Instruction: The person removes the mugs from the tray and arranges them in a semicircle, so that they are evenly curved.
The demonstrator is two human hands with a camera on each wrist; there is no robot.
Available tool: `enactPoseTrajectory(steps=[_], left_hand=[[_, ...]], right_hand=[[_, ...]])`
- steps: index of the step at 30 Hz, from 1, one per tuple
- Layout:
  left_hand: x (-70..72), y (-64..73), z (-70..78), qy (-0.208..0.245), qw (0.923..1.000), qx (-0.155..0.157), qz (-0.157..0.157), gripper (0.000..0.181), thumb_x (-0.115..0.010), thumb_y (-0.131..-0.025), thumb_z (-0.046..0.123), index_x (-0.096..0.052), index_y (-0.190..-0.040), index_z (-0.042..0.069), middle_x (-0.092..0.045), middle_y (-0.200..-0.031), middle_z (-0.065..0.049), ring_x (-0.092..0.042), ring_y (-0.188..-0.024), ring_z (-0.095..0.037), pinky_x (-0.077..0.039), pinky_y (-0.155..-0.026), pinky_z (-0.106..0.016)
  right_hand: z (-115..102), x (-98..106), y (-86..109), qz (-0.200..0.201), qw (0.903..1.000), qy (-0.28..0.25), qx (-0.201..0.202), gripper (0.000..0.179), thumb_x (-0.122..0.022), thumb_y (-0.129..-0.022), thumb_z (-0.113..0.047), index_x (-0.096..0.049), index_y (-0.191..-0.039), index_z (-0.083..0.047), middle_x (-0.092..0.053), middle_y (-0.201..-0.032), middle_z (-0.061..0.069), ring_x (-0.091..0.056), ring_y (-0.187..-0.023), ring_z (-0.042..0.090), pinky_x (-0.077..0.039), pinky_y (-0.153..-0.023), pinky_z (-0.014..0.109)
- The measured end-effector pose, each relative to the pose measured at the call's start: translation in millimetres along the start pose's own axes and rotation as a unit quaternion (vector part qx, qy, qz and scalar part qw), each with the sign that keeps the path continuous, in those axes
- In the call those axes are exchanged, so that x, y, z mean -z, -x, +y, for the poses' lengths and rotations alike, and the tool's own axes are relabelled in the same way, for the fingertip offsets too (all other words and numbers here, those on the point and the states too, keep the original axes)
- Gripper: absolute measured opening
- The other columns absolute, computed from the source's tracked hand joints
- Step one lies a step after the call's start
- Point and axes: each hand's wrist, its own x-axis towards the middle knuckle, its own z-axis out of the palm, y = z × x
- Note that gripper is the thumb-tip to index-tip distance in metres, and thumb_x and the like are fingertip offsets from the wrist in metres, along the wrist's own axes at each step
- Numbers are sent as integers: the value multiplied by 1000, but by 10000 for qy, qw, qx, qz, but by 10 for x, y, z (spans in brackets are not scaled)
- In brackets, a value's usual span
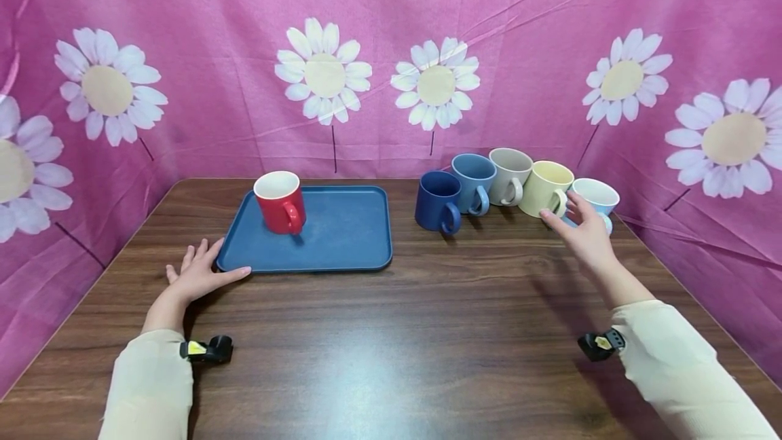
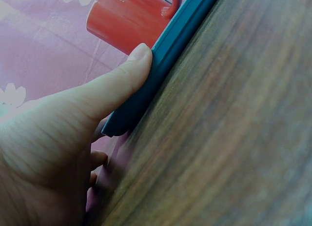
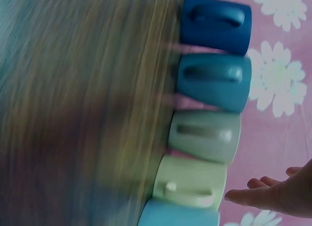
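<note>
At the near left corner of the blue tray (image 1: 345, 229), my left hand (image 1: 194, 278) rests with fingers spread, the thumb (image 2: 139, 65) lying along the rim in the left wrist view. A red mug (image 1: 273, 208) stands upright on the tray's left part, its handle facing toward me. My right hand (image 1: 588, 236) reaches over the right end of a row of mugs, fingers extended and holding nothing. Its fingertips overlap the handle side of the pale yellow mug (image 1: 540, 190) and partly hide the light blue mug (image 1: 605, 208) at the row's end.
Further left in the row stand a grey mug (image 1: 506, 178), a medium blue mug (image 1: 470, 182) and a dark blue mug (image 1: 432, 208), handles toward me. Pink cloth (image 1: 379, 148) with daisies hangs behind the wooden table (image 1: 391, 345) and along both sides.
</note>
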Motion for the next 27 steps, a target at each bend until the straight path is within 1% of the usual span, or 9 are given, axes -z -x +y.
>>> enactPoseTrajectory(steps=[2,11,15,17,20,24,27], left_hand=[[0,-2,3,15,10000,-3,1,98,-57,-73,55,-7,-137,1,5,-134,-34,16,-120,-46,15,-78,-68],[-19,-9,-18,-28,10000,-1,52,99,-57,-72,56,-6,-137,1,5,-134,-34,16,-120,-45,15,-78,-67],[-13,-12,-36,-27,10000,-10,39,99,-56,-72,56,-6,-137,1,6,-134,-33,17,-120,-45,16,-78,-67],[-17,-26,-23,7,10000,-61,59,98,-56,-73,56,-6,-138,2,6,-135,-33,17,-120,-44,16,-78,-67],[-11,-32,-21,16,10000,-71,66,98,-56,-73,56,-6,-138,4,6,-135,-33,17,-120,-45,16,-78,-67],[-7,-18,-41,3,10000,-28,54,98,-57,-72,56,-6,-138,4,6,-135,-33,17,-120,-45,16,-78,-67],[-11,-13,-43,19,10000,-29,64,98,-57,-72,56,-7,-138,4,5,-134,-34,17,-120,-45,15,-78,-67]], right_hand=[[-53,-65,4,-46,9999,-145,75,68,-56,-83,-21,-19,-134,6,-29,-127,34,-30,-114,46,-27,-90,52],[-253,-334,16,-143,9988,-351,315,66,-58,-83,-22,-25,-132,6,-36,-124,30,-37,-112,40,-31,-90,47],[-312,-446,15,-197,9980,-508,331,64,-58,-83,-21,-27,-133,3,-39,-124,27,-38,-112,38,-33,-89,44],[-349,-472,8,-175,9976,-559,364,63,-58,-82,-20,-28,-133,1,-40,-124,25,-39,-111,37,-34,-89,42],[-392,-545,13,-196,9960,-730,469,61,-60,-82,-14,-30,-133,1,-42,-123,25,-40,-110,36,-34,-90,41],[-454,-676,38,-366,9918,-1099,543,59,-60,-81,-8,-31,-131,4,-41,-122,26,-40,-111,34,-31,-91,43],[-507,-760,38,-505,9899,-1212,539,57,-59,-81,-8,-33,-130,4,-41,-122,26,-40,-111,32,-31,-91,43]])
